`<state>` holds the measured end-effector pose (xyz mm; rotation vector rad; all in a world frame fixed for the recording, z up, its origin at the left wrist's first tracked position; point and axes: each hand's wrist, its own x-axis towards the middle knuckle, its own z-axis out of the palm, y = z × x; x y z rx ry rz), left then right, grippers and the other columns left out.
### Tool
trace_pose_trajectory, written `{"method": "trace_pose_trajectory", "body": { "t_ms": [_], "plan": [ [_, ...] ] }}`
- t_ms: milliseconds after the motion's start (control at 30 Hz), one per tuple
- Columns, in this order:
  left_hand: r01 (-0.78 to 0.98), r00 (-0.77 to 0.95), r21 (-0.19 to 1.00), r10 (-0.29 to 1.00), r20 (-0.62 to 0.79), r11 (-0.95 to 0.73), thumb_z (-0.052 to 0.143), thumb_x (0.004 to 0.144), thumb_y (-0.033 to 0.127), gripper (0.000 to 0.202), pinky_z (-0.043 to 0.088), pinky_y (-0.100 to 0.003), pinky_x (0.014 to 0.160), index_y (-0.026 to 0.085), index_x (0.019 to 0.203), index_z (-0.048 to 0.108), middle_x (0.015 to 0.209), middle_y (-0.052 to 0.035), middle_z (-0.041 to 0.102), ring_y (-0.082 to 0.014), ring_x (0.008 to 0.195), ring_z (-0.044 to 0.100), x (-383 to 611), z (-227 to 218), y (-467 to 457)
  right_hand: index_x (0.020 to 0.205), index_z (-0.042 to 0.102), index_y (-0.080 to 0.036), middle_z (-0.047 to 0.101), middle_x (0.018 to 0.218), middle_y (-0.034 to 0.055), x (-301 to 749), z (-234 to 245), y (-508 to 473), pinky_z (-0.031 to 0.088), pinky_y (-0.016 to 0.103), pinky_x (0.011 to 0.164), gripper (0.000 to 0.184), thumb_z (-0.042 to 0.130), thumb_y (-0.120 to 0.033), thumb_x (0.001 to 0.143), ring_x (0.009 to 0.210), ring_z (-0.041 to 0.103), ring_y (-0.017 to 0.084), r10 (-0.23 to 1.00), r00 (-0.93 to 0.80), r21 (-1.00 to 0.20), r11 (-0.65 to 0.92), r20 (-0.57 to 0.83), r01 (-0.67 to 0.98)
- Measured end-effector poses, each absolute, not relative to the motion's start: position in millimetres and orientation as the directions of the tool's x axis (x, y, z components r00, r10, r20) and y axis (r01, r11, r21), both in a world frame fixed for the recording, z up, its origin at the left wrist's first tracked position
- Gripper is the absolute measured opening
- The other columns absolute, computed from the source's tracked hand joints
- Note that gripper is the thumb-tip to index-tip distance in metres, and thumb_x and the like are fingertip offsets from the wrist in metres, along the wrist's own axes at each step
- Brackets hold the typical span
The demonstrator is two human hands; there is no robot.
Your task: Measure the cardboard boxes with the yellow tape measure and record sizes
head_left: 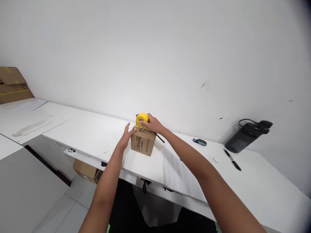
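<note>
Yellow tape measure (141,117) rests on top of the box (143,143), the right hand (152,123) clamped on its case. The left hand (126,136) has its fingers apart, thumb at the box's upper left edge. The box stands on the table (89,132), near a sheet (177,171), left of a pen (232,160) and bottle (244,137).

One left hand (124,137), one right hand (153,124); one yellow tape measure (142,117); one printed carton (143,143), one lower box (84,169), apparently two stacked boxes (15,93); one dark bottle (243,137); one black pen (232,159); one blue-black item (199,142); one white item (213,159); at least one paper sheet (176,173).
</note>
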<state>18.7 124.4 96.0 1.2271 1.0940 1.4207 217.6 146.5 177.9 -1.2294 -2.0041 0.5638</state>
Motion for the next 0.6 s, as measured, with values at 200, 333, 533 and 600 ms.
{"method": "trace_pose_trajectory", "body": {
  "t_ms": [200, 333, 533, 600],
  "plan": [
    [-0.361, 0.08, 0.926, 0.985, 0.15, -0.111, 0.069, 0.081, 0.038, 0.087, 0.045, -0.039, 0.103, 0.029, 0.157, 0.029, 0.154, -0.011, 0.046, -0.0281, 0.127, 0.056, 37.6, 88.1, 124.9, 0.093, 0.045, -0.024, 0.064, 0.085, -0.0004, 207.0, 166.4, 170.9, 0.04, 0.027, 0.062, 0.036, 0.064, -0.053, 0.08, 0.073, 0.056, 0.017, 0.874, -0.42, -0.665, 0.467, 0.245, 0.584],
    [-0.372, 0.086, 0.919, 0.981, 0.177, -0.133, 0.068, 0.08, 0.037, 0.075, 0.049, -0.034, 0.092, 0.022, 0.15, 0.046, 0.136, -0.0097, 0.063, -0.0251, 0.108, 0.065, 38.4, 91.5, 124.0, 0.095, 0.046, -0.024, 0.064, 0.086, 0.0004, 210.5, 170.8, 172.4, 0.041, 0.028, 0.061, 0.038, 0.064, -0.055, 0.082, 0.074, 0.057, 0.018, 0.861, -0.466, -0.635, 0.477, 0.202, 0.607],
    [-0.335, -0.027, 0.932, 0.99, 0.136, -0.137, 0.067, 0.078, 0.035, 0.069, 0.048, -0.033, 0.092, 0.019, 0.144, 0.055, 0.133, -0.0092, 0.066, -0.0237, 0.107, 0.064, 41.1, 87.8, 127.9, 0.099, 0.052, -0.024, 0.068, 0.086, 0.0023, 249.8, 182.8, 148.0, 0.041, 0.029, 0.06, 0.043, 0.069, -0.057, 0.077, 0.075, 0.06, 0.02, 0.89, -0.436, -0.624, 0.418, 0.136, 0.66],
    [-0.325, -0.033, 0.935, 0.99, 0.138, -0.141, 0.066, 0.077, 0.035, 0.067, 0.048, -0.033, 0.093, 0.018, 0.141, 0.058, 0.134, -0.0092, 0.065, -0.0238, 0.108, 0.064, 42.2, 87.8, 129.7, 0.1, 0.055, -0.024, 0.068, 0.085, 0.0025, 276.2, 182.2, 133.0, 0.04, 0.029, 0.059, 0.044, 0.071, -0.057, 0.076, 0.073, 0.06, 0.021, 0.904, -0.41, -0.623, 0.392, 0.123, 0.677]
  ]
}}
